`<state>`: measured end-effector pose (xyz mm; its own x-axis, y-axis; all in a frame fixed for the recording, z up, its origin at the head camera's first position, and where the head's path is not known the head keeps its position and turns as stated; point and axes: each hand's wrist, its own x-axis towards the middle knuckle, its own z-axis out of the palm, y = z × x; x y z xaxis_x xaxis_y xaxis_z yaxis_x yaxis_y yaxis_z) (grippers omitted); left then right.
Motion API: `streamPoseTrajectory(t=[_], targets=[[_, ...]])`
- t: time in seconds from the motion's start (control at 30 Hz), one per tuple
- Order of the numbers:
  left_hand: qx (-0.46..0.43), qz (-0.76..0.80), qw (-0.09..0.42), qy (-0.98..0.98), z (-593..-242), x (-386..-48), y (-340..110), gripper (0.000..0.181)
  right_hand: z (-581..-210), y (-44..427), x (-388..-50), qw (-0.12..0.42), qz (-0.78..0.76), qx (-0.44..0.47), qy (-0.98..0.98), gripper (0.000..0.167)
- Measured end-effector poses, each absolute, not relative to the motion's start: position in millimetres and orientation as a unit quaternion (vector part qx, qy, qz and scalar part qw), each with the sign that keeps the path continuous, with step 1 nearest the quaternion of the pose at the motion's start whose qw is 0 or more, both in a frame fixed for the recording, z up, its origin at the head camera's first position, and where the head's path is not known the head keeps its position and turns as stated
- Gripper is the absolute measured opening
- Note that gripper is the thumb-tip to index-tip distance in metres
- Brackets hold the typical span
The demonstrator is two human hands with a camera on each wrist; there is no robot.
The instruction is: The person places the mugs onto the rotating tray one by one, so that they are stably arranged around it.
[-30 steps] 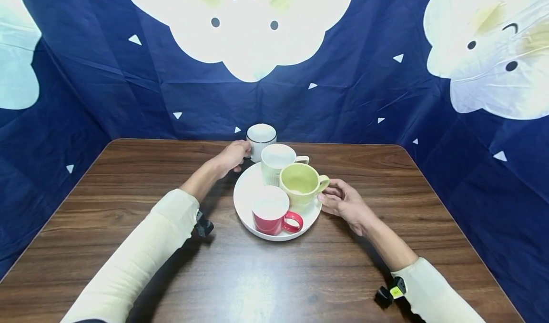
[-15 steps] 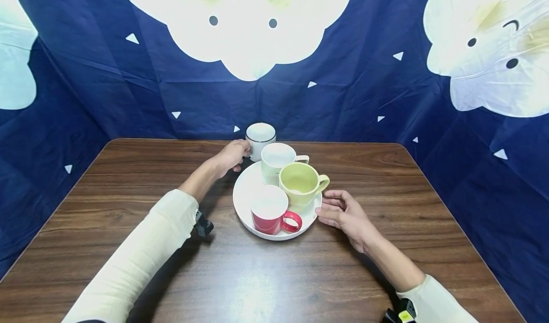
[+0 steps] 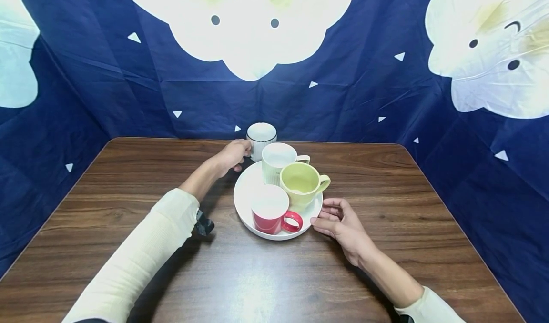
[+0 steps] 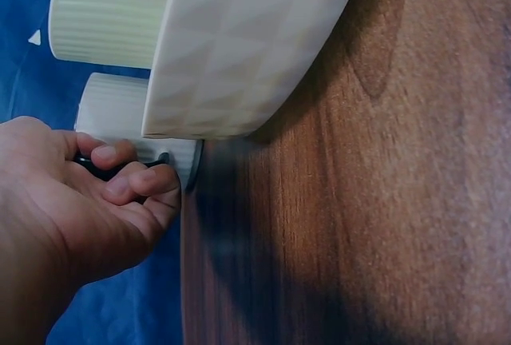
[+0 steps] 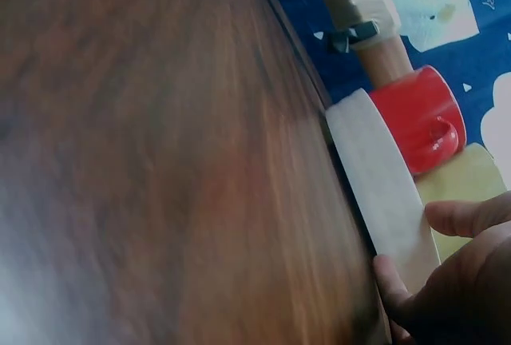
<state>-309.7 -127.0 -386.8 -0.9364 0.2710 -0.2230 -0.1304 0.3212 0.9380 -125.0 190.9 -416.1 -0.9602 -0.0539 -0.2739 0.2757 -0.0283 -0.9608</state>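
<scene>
At the far side of the table, my left hand point(image 3: 233, 156) grips the black handle of a white ribbed mug point(image 3: 260, 139) with a dark rim. The left wrist view shows its fingers curled on that handle. In front stands a white plate point(image 3: 245, 194) with a raised wall, faceted outside. On it are a pale ribbed mug point(image 3: 271, 163), a yellow-green mug point(image 3: 298, 182) and a red mug point(image 3: 268, 223), all upright. My right hand point(image 3: 343, 227) touches the plate's right rim, fingers fairly straight and thumb at the edge. Its thumb tip meets the rim in the right wrist view.
The brown wooden table point(image 3: 206, 275) extends around the plate. A blue curtain point(image 3: 206, 104) with white clouds hangs close behind its far edge, near the dark-rimmed mug. The mugs on the plate stand close together.
My right hand has moved from beside the yellow-green mug's handle down along the plate's right rim, towards me. My left hand, the mugs and the plate have stayed in place.
</scene>
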Motion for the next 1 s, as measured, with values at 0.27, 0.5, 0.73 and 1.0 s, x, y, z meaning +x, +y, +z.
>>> streamPoseTrajectory(t=[0.27, 0.5, 0.73, 1.0], targets=[[0.044, 0.588, 0.168, 0.790, -387, -309, -125, 0.020, -417, 180, -117, 0.092, -0.723, 0.083, 0.680, 0.077], [0.042, 0.593, 0.153, 0.789, -390, -307, -126, 0.030, -418, 177, -114, 0.087, -0.721, 0.079, 0.683, 0.077], [0.043, 0.613, 0.167, 0.771, -392, -310, -129, 0.031, -417, 179, -119, 0.097, -0.721, 0.068, 0.683, 0.077], [0.048, 0.611, 0.159, 0.774, -392, -310, -128, 0.032, -418, 185, -127, 0.100, -0.712, 0.060, 0.693, 0.073]])
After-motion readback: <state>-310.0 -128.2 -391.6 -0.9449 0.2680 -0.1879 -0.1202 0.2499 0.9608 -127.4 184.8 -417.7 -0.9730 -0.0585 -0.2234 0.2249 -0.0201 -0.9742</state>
